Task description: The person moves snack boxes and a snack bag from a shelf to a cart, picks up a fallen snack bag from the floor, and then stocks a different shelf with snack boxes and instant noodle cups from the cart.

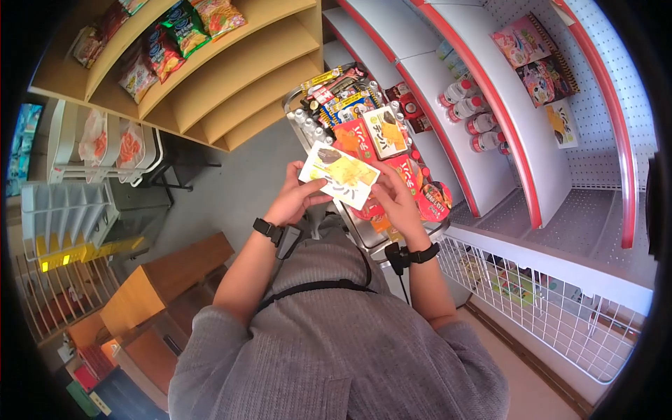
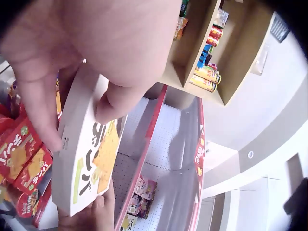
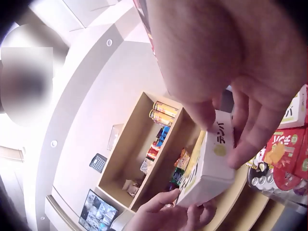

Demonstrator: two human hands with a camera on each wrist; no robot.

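Observation:
A white snack box (image 1: 341, 173) with yellow crackers and dark Japanese lettering on its face is held between both hands in front of the body. My left hand (image 1: 292, 199) grips its left end, thumb laid over the printed face. At the opposite end, my right hand (image 1: 397, 203) pinches the box between thumb and fingers. The left wrist view shows the box (image 2: 84, 154) tilted, one plain white side facing the camera. In the right wrist view, fingers of both hands hold the box (image 3: 207, 166). Beneath it, a similar white box (image 1: 385, 133) lies beside red snack boxes (image 1: 355, 138).
A metal cart (image 1: 364, 229) loaded with packets, cans and boxes stands ahead. To the right rise grey shelves with red edges (image 1: 476, 168), carrying bottles (image 1: 467, 106) and snack bags (image 1: 521, 42). A wire basket (image 1: 546, 294) hangs below. Wooden shelves (image 1: 224, 77) stand at the left.

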